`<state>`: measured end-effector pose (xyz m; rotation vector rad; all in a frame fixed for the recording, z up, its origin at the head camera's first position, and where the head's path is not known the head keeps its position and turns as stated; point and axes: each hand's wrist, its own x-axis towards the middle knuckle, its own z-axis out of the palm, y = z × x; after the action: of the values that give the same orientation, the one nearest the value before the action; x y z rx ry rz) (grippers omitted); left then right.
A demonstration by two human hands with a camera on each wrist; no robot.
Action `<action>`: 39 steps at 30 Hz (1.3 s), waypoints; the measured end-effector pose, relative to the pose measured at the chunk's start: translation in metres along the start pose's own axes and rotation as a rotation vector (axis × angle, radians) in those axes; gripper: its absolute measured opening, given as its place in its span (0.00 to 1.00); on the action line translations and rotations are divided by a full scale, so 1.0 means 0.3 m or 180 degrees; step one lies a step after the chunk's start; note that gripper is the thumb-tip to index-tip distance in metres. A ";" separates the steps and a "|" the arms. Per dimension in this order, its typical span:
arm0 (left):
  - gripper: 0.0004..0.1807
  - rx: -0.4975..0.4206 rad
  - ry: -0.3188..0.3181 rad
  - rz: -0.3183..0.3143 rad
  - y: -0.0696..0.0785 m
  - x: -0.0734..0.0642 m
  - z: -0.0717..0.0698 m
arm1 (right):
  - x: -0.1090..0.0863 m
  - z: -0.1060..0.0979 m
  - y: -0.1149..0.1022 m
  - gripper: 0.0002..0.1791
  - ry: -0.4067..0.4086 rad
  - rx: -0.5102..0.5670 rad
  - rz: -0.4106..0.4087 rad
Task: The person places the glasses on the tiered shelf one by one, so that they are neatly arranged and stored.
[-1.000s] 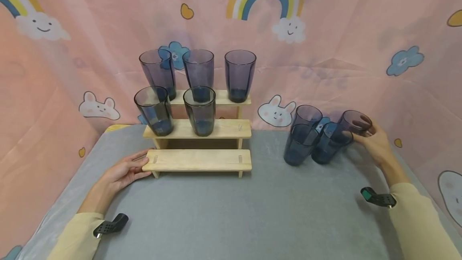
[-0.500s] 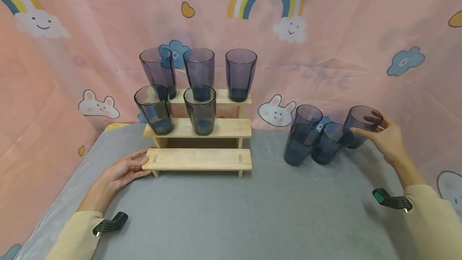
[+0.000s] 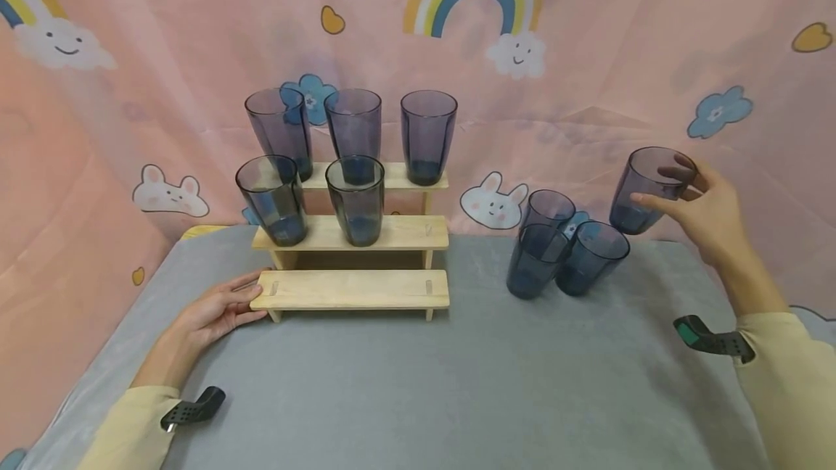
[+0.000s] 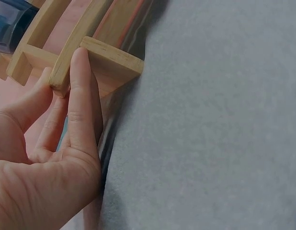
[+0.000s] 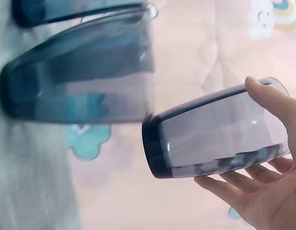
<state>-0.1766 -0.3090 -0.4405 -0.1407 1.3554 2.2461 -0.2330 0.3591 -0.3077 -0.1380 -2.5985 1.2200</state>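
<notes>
My right hand [image 3: 712, 216] grips a dark purple-blue glass tumbler [image 3: 638, 191], held up off the table and slightly tilted. The right wrist view shows the thumb on one side of this tumbler [image 5: 210, 134] and the fingers along the other. My left hand [image 3: 212, 314] pinches the left end of the lowest step of a three-step wooden stand [image 3: 353, 289]. Close up, its thumb and fingers meet the board end [image 4: 62, 76]. Three tumblers line the top step, one of them at the right end [image 3: 428, 136]; two stand on the middle step, including this tumbler [image 3: 355, 201].
Three more tumblers stand close together on the grey tablecloth [image 3: 470, 383] at the right: a rear tumbler [image 3: 551, 207], a front tumbler [image 3: 537, 263] and a right tumbler [image 3: 593, 260]. A pink printed curtain [image 3: 588, 35] hangs behind the table.
My right hand has drawn its tumbler rightward from the others, then lifted it above the table. My left hand keeps its place on the stand.
</notes>
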 end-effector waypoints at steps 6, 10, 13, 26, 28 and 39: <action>0.44 -0.0014 -0.0003 -0.0025 0.001 0.003 -0.002 | -0.008 0.019 -0.091 0.47 -0.0009 -0.0010 -0.0068; 0.43 -0.0017 -0.0001 -0.0019 0.001 0.001 -0.002 | -0.024 0.049 -0.145 0.46 -0.0080 0.0000 -0.0172; 0.43 -0.0016 0.0032 -0.0013 -0.001 -0.003 -0.004 | -0.033 0.088 -0.181 0.46 -0.0124 0.0043 -0.0295; 0.42 -0.0065 0.0019 -0.0008 -0.010 -0.001 0.001 | -0.059 0.235 -0.269 0.46 -0.0362 0.0319 -0.0640; 0.43 -0.0094 0.0005 -0.0003 -0.010 0.001 0.000 | -0.061 0.254 -0.283 0.46 -0.0369 0.0382 -0.0668; 0.20 -0.0091 0.0016 0.0041 -0.010 -0.001 -0.010 | -0.092 0.355 -0.337 0.46 -0.0530 0.0665 -0.0752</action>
<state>-0.1755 -0.3106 -0.4443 -0.1482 1.3308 2.2779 -0.2335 0.2099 -0.3005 0.3147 -2.5099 1.4549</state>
